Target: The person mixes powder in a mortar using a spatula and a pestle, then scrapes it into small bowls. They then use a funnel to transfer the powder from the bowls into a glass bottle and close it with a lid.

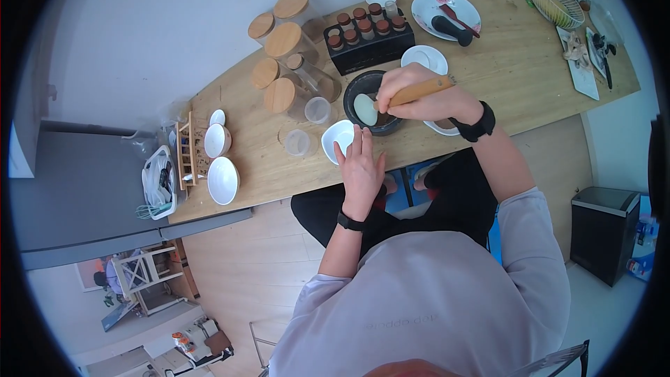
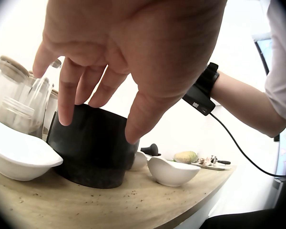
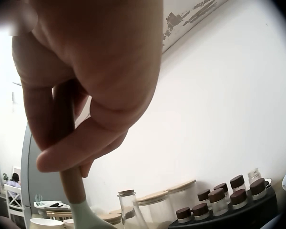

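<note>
My right hand grips the wooden handle of a spoon with a pale green head. That head is inside a round black bowl near the table's front edge; the right wrist view shows fingers wrapped around the handle. With fingers relaxed and spread, my left hand reaches to the near side of the black bowl, fingertips right at its rim. A white wavy-edged bowl stands beside the black one, partly under the left hand. Whatever lies in the black bowl is mostly hidden.
Behind the black bowl stands a rack of small brown-capped jars. Wooden-lidded jars and clear cups are to the left. A white dish, partly hidden brown-filled bowl and floral plate lie to the right.
</note>
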`<state>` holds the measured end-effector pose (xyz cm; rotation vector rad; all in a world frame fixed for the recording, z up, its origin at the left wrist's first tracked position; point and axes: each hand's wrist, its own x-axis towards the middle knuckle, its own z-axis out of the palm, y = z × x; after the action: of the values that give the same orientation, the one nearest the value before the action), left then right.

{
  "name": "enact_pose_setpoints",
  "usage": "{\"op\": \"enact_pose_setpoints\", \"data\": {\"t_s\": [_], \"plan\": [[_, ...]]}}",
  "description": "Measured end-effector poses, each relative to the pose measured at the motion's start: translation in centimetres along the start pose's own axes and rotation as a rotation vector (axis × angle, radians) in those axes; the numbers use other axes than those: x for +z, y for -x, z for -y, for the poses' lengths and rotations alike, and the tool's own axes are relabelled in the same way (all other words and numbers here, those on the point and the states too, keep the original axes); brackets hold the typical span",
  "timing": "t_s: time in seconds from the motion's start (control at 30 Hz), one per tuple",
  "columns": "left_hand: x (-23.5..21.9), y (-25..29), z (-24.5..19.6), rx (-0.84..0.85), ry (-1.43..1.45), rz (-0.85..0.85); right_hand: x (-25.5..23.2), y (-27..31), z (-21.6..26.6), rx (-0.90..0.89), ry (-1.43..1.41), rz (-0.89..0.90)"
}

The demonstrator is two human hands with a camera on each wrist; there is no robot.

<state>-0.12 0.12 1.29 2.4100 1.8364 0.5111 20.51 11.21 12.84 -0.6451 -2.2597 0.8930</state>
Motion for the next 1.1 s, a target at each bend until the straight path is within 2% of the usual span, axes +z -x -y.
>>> {"op": "enact_pose_setpoints", "data": {"t_s": [0.07, 0.17, 0.2, 0.3, 0.4, 0.5, 0.6, 0.7, 0.9, 1.1], "plan": [[0.0, 0.0, 0.0, -0.002, 0.002, 0.005, -0.7, 1.1, -0.8, -0.02, -0.024, 0.053], [0.2, -0.1, -0.1, -0.009, 0.013, -0.004, -1.7, 2.0, -1.3, 0.069, -0.078, 0.028], [0.2, -0.1, -0.1, -0.008, 0.014, -0.004, -2.0, 2.0, -1.3, 0.121, -0.082, 0.011], [0.1, 0.0, 0.0, -0.001, 0.015, 0.0, -1.7, 1.4, -1.1, 0.069, -0.096, -0.091], [0.1, 0.0, 0.0, 0.001, 0.01, 0.0, -1.0, 1.2, -1.2, 0.076, -0.148, -0.074], [0.0, 0.0, 0.0, -0.004, 0.011, 0.003, -1.5, 2.0, -2.1, 0.112, -0.177, 0.031], [0.0, -0.1, -0.1, -0.009, 0.017, 0.005, -2.6, 2.6, -2.3, 0.163, -0.182, -0.04], [0.0, -0.1, -0.2, -0.006, 0.021, -0.007, -2.5, 2.5, -1.9, 0.286, -0.37, -0.201], [0.0, -0.1, -0.1, -0.014, 0.02, -0.016, 0.8, 1.2, -3.1, 0.417, -0.369, -0.368], [-0.1, -0.1, -0.2, -0.031, 0.031, -0.011, 0.5, 3.2, -2.8, 0.448, -0.279, -0.26]]}}
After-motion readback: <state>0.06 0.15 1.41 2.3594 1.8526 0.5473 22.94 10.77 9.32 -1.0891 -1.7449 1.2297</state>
